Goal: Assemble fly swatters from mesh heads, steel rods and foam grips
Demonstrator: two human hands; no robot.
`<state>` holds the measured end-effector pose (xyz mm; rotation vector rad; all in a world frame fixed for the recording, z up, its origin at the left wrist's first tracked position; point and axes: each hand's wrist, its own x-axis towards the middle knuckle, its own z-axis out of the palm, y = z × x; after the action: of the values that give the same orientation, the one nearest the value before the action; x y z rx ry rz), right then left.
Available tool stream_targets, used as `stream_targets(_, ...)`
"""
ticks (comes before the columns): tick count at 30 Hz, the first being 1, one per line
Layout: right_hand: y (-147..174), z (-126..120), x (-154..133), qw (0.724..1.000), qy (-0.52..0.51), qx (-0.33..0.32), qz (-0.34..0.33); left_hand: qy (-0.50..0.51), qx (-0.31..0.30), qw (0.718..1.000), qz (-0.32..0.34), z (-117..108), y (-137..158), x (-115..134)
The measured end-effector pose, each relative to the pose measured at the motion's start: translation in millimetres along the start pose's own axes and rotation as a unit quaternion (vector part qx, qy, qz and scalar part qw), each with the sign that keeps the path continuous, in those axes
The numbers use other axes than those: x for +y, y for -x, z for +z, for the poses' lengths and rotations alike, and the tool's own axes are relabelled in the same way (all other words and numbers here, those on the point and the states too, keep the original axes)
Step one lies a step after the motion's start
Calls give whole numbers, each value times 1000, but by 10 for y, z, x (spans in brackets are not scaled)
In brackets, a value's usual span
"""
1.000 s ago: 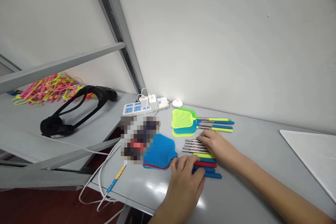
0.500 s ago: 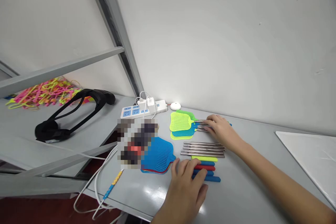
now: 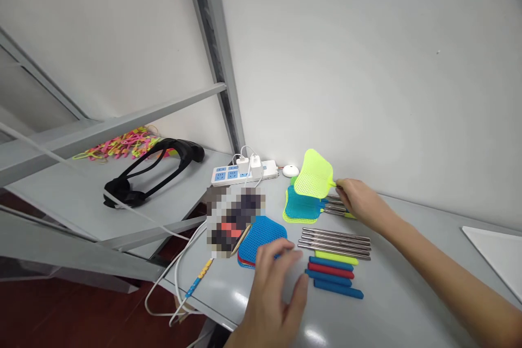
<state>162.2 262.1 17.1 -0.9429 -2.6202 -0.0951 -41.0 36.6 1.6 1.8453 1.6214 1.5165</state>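
My right hand point(image 3: 355, 198) grips a yellow-green fly swatter point(image 3: 315, 175) near the neck of its mesh head, which is raised and tilted above the others. Beneath it lies a pile of fly swatters, a blue one point(image 3: 300, 204) among them, with metal rods and coloured handles. My left hand point(image 3: 275, 285) has its fingers apart and holds nothing. It hovers by a stack of blue and red swatter heads point(image 3: 263, 236). Right of it lie several metal rods point(image 3: 336, 242) and a row of loose handles in yellow-green, blue and red point(image 3: 331, 270).
A white power strip point(image 3: 244, 172) with plugged chargers and a white round object point(image 3: 291, 171) stand by the wall. White cables hang over the table edge. On the left shelf rest a black headset point(image 3: 155, 171) and colourful cords point(image 3: 126, 144). A white panel point(image 3: 495, 255) lies at right.
My right hand has lifted a yellow-green swatter off the pile. My left hand has drawn back from the loose handles, fingers apart. The view has shifted left.
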Motion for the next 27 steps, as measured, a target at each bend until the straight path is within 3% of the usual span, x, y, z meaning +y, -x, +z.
stream_targets(1, 44, -142, -69, 1000, 2, 1, -3, 60, 44, 995, -67, -15, -23, 2)
stream_targets(3, 153, -423, -267, 1000, 4, -1, -27, 179, 123, 958, -188, -48, -97, 10)
stream_targets(5, 273, -639, -515, 997, -12, -23, -76, 258, 137, 917, -270, -108, -176, 26)
stream_targets(9, 485, -738, -923, 986, -57, -115, -105, 382, 31, 834, -397, -324, -209, 67)
stream_targets(11, 562, -671, -1035, 988, -45, -104, -106, 464, -45, 784, -409, -427, -150, 81)
stream_targets(13, 620, -598, -1114, 990, -10, -61, -128, 488, -116, 762, -410, -490, -59, 87)
stream_targets(15, 667, -555, -1161, 985, 16, -32, -170, 435, -154, 782, -419, -518, 55, 81)
stream_targets(17, 708, -558, -1128, 978, 0, -40, -205, 353, -142, 835, -398, -550, 183, 57)
stream_targets(20, 771, -629, -843, 982, -84, -66, -155, 250, -10, 898, -363, -652, 361, -20)
stream_targets(22, 812, -689, -601, 993, -108, -37, -43, 228, 73, 894, -379, -713, 435, -84)
stream_targets(24, 831, -723, -503, 995, -88, -22, 45, 266, 56, 872, -408, -706, 461, -129)
stream_targets(25, 828, -721, -546, 994, -91, -26, 51, 301, 21, 856, -421, -673, 457, -140)
stream_targets(27, 795, -679, -802, 992, -114, -50, -4, 363, -40, 817, -446, -578, 421, -140)
